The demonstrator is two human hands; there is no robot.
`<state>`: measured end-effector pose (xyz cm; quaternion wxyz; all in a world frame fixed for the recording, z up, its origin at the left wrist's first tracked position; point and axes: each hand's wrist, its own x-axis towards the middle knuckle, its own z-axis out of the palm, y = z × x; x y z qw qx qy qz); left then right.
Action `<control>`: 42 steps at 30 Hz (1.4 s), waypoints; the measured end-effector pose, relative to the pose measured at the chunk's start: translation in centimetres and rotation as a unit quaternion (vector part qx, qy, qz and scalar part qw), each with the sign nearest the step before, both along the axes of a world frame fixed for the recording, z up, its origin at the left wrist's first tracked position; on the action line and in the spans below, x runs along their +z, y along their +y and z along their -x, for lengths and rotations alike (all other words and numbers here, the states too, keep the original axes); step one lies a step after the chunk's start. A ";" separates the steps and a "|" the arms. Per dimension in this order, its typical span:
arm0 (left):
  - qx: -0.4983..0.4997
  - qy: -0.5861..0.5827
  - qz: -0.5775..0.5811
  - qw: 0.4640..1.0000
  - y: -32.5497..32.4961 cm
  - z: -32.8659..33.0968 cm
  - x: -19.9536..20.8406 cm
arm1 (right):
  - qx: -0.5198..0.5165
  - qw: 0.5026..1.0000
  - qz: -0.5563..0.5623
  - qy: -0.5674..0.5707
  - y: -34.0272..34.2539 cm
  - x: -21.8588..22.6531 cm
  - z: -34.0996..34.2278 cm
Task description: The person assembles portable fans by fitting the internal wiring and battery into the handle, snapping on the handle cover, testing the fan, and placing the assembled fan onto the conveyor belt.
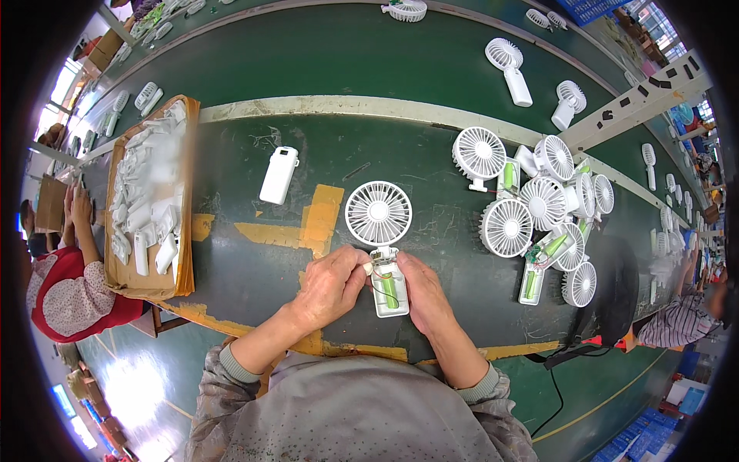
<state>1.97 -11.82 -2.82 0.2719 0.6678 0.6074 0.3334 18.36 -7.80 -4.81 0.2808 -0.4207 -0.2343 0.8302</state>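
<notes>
A white handheld fan [378,213] lies before me, its round grille pointing away. Its handle is uncovered, showing a green battery cell [385,292], thin wires and a small circuit near the neck. My left hand [327,285] is closed in a pinch at the left of the neck, on a small white part [368,269] whose kind I cannot make out. My right hand [426,294] grips the handle's right side, thumb near the neck. Beyond my left hand a white handle cover [279,175] rests alone on the dark green table.
At the left stands a cardboard box [187,231] of white handle covers. Several fans [509,228], some with uncovered handles, are heaped at the right. Behind a pale rail [331,105], a green belt [346,54] carries more fans. Other people sit at both sides.
</notes>
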 end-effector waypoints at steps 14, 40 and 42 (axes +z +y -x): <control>-0.029 0.082 -0.056 0.995 0.3 0.0 0.7 | 0.007 0.999 -0.033 -0.020 -0.2 -0.2 -0.1; -0.179 0.223 -0.063 0.956 0.9 -0.7 2.7 | 0.089 0.985 -0.150 0.004 -0.1 -0.6 -0.7; -0.189 0.239 -0.048 0.951 0.9 -0.9 2.9 | 0.109 0.977 -0.179 -0.043 -0.2 -0.5 -0.8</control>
